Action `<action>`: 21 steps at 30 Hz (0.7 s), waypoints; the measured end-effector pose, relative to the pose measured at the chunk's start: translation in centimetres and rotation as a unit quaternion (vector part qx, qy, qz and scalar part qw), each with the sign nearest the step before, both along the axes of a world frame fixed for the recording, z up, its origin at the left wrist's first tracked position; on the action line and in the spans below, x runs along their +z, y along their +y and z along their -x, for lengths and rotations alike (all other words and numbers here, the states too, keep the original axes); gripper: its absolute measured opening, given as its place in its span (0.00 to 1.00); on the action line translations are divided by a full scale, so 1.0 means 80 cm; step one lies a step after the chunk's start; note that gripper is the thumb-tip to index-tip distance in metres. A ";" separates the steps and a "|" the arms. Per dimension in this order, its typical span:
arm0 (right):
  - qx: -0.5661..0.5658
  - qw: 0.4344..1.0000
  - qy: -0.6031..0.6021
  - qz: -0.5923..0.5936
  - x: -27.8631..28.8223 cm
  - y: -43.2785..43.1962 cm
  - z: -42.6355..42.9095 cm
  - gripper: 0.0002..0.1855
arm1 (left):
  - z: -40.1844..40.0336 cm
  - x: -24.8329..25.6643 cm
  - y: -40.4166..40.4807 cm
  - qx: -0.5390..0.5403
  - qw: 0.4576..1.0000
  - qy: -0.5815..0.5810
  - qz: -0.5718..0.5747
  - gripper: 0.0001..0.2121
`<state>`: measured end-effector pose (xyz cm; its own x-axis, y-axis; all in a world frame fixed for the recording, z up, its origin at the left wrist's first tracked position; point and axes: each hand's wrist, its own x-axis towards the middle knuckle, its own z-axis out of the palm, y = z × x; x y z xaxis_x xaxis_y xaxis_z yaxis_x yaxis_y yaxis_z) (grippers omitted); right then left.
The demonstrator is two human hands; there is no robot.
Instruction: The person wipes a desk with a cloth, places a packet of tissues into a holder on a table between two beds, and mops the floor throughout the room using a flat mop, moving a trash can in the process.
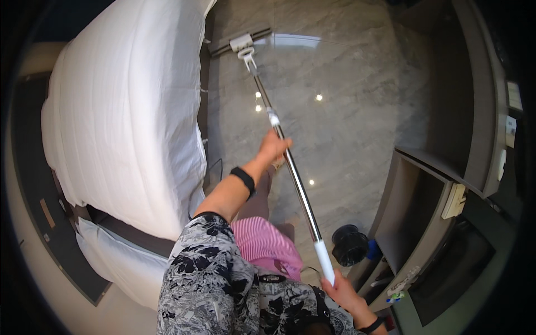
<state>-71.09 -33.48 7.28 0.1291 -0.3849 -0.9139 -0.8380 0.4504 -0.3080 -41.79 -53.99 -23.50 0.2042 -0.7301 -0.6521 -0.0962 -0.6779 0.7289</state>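
Observation:
A mop with a telescopic metal pole (302, 190) reaches diagonally away from me over the grey tiled floor (351, 125). My left hand (274, 145) is wrapped around the pole's middle, just below a white collar (273, 117). At the near end my right hand (341, 289) grips the white handle sleeve (323, 257). The flat mop head (241, 42), with a white centre block, rests on the floor at the far end, its left tip close to the bed's base. The underside of the head is hidden.
On the left stands a bed with a white cover (125, 125) hanging over its side. A black bin (351, 245) sits on the floor at right, beside a low open cabinet (412, 201). A thin cable (216, 165) lies by the bed. A white pillow (113, 251) is at lower left.

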 end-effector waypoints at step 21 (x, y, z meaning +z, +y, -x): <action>0.096 0.907 0.300 0.279 0.075 0.402 0.296 0.13 | 0.356 0.081 0.331 -0.020 0.964 0.219 -0.146 0.13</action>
